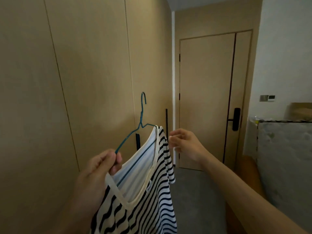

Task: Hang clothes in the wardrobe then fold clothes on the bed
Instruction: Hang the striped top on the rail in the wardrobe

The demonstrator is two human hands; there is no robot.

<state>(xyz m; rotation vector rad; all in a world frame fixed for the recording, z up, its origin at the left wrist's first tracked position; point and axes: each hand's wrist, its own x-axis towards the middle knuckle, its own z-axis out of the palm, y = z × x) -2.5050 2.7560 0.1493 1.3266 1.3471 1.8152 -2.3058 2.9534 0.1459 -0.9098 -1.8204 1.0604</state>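
Tan panelled wall (76,73) fills my left side, seams running top to bottom. Ahead stands a closed matching door (206,102) with a black handle (236,119). Grey floor (197,191) below, white wall (283,53) to my right, dim light.

Person's body: two hands and forearms, head view.

Left hand (99,168): bare, no ring, no watch, no glove; wrist and lower forearm uncovered, no sleeve edge in view. Right hand (184,143): bare, fingers unadorned; forearm uncovered along its whole visible length to the frame's lower right corner, no cuff, strap or band visible.
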